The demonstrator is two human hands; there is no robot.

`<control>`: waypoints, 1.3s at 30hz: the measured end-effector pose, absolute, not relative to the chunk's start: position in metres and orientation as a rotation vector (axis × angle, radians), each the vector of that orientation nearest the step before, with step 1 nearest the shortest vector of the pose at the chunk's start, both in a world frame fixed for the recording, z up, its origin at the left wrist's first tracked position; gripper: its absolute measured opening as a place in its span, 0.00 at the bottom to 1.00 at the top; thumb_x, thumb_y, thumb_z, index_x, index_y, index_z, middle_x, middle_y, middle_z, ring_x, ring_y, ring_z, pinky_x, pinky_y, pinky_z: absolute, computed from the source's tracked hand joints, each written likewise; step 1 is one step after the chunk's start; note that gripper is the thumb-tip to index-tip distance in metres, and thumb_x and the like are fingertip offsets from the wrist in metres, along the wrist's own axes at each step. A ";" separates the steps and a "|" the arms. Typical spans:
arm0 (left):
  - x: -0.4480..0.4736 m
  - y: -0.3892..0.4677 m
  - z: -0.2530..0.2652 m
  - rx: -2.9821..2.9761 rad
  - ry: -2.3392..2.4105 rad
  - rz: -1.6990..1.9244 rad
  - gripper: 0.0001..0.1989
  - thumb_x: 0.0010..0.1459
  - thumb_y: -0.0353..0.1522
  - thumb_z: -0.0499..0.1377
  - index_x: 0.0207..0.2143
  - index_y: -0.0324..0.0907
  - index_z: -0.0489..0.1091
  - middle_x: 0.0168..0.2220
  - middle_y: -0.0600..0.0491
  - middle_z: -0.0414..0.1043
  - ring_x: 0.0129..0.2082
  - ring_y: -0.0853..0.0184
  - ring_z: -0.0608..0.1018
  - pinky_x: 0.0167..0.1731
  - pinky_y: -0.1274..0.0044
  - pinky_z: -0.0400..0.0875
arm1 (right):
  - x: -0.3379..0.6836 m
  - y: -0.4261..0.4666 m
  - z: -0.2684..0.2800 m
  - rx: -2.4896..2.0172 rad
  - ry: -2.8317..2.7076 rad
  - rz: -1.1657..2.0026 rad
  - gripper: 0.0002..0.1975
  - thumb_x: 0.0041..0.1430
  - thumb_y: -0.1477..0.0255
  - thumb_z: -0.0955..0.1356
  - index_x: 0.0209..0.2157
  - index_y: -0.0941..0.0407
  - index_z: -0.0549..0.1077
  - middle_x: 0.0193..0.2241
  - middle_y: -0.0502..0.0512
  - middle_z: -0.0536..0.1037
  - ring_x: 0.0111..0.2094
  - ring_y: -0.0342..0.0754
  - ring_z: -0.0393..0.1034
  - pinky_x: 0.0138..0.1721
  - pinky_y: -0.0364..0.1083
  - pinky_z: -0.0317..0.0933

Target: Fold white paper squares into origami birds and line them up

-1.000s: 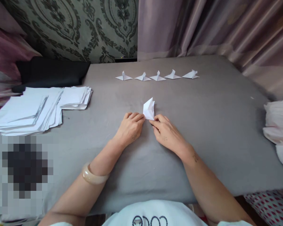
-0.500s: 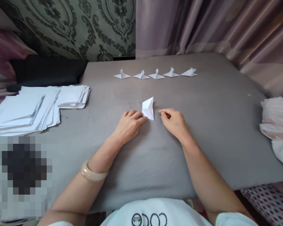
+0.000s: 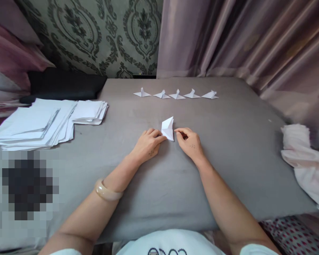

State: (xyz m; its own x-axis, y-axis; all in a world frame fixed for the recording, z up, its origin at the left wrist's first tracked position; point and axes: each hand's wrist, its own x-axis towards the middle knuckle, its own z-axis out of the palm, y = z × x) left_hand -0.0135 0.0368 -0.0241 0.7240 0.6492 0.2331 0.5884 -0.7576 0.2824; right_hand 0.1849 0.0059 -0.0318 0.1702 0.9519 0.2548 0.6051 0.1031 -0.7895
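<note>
A small folded white paper [image 3: 168, 129], creased into slanted facets, is on the grey cloth between my hands. My left hand [image 3: 150, 142] grips its lower left edge between thumb and fingers. Just right of the paper is my right hand [image 3: 188, 142], its thumb and index finger curled close together near the paper's right edge. Whether those fingertips touch the paper is too fine to make out, and nothing shows between them. Farther back stands a row of several folded paper birds [image 3: 177, 95] with spread wings and raised necks.
Stacks of white paper sheets [image 3: 34, 122] lie at the left, in front of a folded black cloth [image 3: 66, 84]. A crumpled pale cloth [image 3: 297, 148] rests on the table's right side. Purple curtains [image 3: 202, 39] and a patterned wall border the back of the grey table [image 3: 244, 166].
My right hand has moved left, closer to the folded paper. The left hand keeps its grip on it. The whole view has shifted a little with my head.
</note>
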 end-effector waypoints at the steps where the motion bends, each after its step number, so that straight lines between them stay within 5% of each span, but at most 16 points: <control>1: -0.014 0.038 -0.025 2.710 0.993 0.532 0.19 0.60 0.23 0.48 0.49 0.43 0.71 0.43 0.47 0.72 0.43 0.62 0.70 0.42 0.71 0.66 | 0.182 0.006 -0.031 -1.575 -1.549 0.504 0.11 0.57 0.69 0.64 0.36 0.57 0.77 0.35 0.55 0.77 0.30 0.44 0.70 0.36 0.44 0.64; 10: -0.011 0.047 -0.035 2.471 1.052 0.792 0.11 0.61 0.26 0.48 0.40 0.39 0.69 0.36 0.47 0.73 0.37 0.64 0.74 0.39 0.73 0.67 | 0.167 0.004 -0.031 -1.594 -1.546 0.566 0.19 0.54 0.58 0.66 0.42 0.57 0.73 0.29 0.53 0.76 0.26 0.44 0.67 0.34 0.45 0.64; 21: -0.012 0.055 -0.044 2.362 1.040 0.944 0.10 0.53 0.23 0.49 0.34 0.41 0.67 0.32 0.50 0.72 0.33 0.65 0.73 0.36 0.75 0.67 | 0.165 0.024 -0.040 -1.491 -1.579 0.577 0.15 0.52 0.64 0.65 0.38 0.58 0.74 0.30 0.57 0.79 0.30 0.48 0.72 0.37 0.49 0.67; 29: -0.011 0.065 -0.050 2.277 1.079 1.023 0.23 0.52 0.22 0.49 0.51 0.40 0.61 0.44 0.45 0.69 0.38 0.62 0.74 0.40 0.71 0.69 | 0.199 0.031 -0.037 -1.412 -1.855 0.442 0.18 0.46 0.76 0.64 0.41 0.57 0.75 0.41 0.58 0.72 0.31 0.45 0.68 0.41 0.50 0.65; 39: -0.015 0.077 -0.034 2.062 1.081 1.075 0.07 0.54 0.30 0.56 0.34 0.39 0.73 0.37 0.49 0.68 0.33 0.68 0.72 0.38 0.74 0.69 | 0.198 0.054 -0.025 -1.299 -1.883 0.591 0.10 0.52 0.68 0.66 0.32 0.57 0.77 0.37 0.56 0.73 0.31 0.44 0.66 0.39 0.48 0.64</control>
State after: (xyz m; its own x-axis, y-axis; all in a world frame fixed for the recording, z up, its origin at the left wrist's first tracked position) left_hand -0.0147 0.0775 -0.0342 0.3504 0.8519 0.3892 0.3940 -0.5111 0.7639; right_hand 0.1983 0.0543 -0.0246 -0.1941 0.9258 0.3244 0.5739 0.3754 -0.7278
